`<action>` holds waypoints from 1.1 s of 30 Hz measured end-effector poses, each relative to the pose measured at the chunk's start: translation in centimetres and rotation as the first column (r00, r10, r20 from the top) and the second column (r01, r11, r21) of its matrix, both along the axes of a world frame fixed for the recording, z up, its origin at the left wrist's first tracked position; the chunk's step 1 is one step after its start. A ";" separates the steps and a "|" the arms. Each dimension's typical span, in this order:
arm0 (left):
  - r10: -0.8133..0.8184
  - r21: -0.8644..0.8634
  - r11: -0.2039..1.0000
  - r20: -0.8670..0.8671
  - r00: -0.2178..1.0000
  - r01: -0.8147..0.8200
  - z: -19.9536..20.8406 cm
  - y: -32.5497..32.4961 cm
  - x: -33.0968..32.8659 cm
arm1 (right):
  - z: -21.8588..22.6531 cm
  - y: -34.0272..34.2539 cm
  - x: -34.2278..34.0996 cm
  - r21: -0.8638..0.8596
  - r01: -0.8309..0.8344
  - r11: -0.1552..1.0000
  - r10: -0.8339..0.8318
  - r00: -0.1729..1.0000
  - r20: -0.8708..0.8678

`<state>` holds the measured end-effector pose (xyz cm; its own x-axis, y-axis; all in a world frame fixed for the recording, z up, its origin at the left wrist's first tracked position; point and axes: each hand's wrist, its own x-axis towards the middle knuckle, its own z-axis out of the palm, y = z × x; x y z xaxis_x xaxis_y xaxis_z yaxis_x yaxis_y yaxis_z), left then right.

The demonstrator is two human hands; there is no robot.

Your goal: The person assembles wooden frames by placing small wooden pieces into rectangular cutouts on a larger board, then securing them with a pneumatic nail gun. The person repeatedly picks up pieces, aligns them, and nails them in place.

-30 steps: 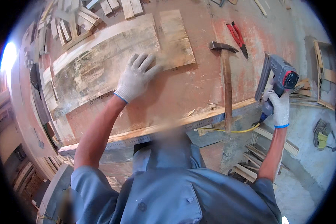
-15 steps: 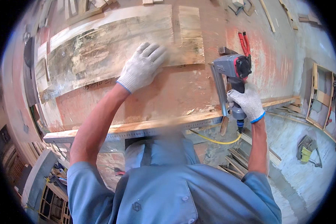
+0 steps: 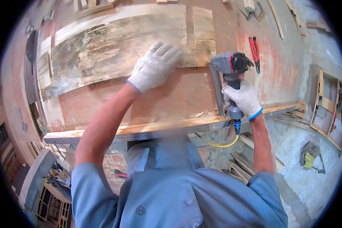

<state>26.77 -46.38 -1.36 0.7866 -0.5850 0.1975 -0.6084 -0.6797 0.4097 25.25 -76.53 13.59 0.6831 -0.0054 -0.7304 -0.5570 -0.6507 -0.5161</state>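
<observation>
My right hand [image 3: 244,99], in a white knit glove, is wrapped round the handle of a grey and black pneumatic nail gun [image 3: 223,64]. A yellow air hose [image 3: 218,145] runs from the blue fitting at the handle's base. The gun's head lies close to the right end of a worn, stained plywood panel [image 3: 114,47] on the workbench [image 3: 155,97]. My left hand [image 3: 155,64], gloved too, lies flat over the panel's near edge with its fingers stretched out. A narrower wooden strip [image 3: 203,28] sits at the panel's right end. A blur hides the middle of the bench.
Red-handled pliers [image 3: 255,53] lie right of the gun. A long wooden batten and a metal ruler [image 3: 140,136] run along the bench's near edge. Wood offcuts [image 3: 95,8] and a clamp [image 3: 259,11] are at the far side. A wooden frame [image 3: 325,102] stands at right.
The nail gun and my right hand have shifted slightly left and, relative to the bench, away from the pliers. My left hand has slid a little to the right in view.
</observation>
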 end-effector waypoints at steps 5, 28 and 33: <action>0.053 -0.159 0.986 0.019 0.998 -0.050 -0.1 0.1 0.0 | -0.2 4.2 -0.5 0.126 -0.047 0.991 0.047 0.999 -0.002; 0.218 0.169 0.961 0.016 0.976 -0.217 0.0 26.0 -8.0 | 0.0 12.7 -3.2 0.120 0.116 0.986 -0.121 0.992 0.039; 0.211 0.171 0.963 -0.006 0.977 -0.207 0.1 25.9 -7.6 | -1.5 16.0 -4.0 0.132 0.047 0.990 -0.046 0.999 -0.016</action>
<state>19.13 -20.50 -1.29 0.8983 -0.4302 0.0897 -0.4367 -0.8513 0.2909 21.24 -60.56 12.04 0.6750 0.0607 -0.7354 -0.5922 -0.5501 -0.5889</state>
